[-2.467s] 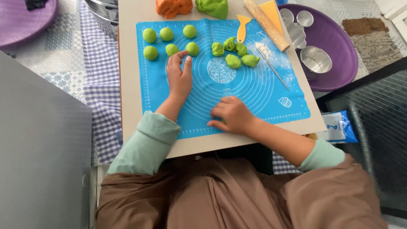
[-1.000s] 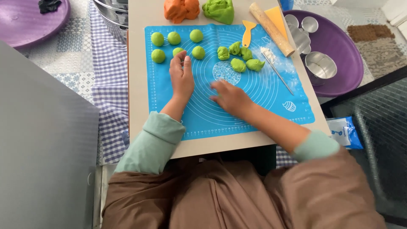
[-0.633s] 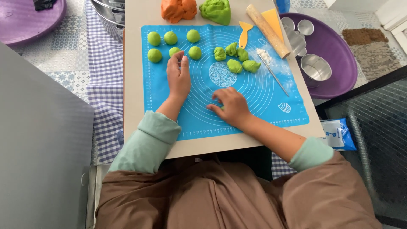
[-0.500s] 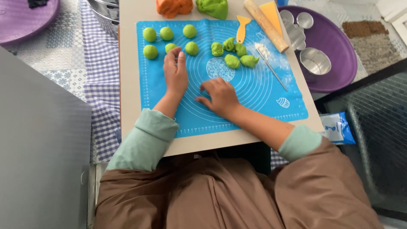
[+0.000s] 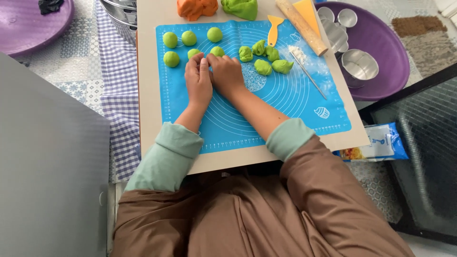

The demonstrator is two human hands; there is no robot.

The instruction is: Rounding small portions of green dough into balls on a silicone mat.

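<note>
From the head camera I see the left hand (image 5: 198,82) and right hand (image 5: 226,74) pressed side by side, palms down, on the blue silicone baking mat (image 5: 285,102). Their fingertips meet just below two green dough balls (image 5: 217,51); whether they pinch a piece between them I cannot tell. Rolled balls sit in rows at the mat's far left, rough green dough chunks (image 5: 263,66) wait right, near a rolling pin (image 5: 301,26).

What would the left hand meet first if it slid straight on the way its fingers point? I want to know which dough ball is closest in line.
The left hand points up the blue mat. Likely first is the green dough ball at its fingertips, apparently already touching.
</note>
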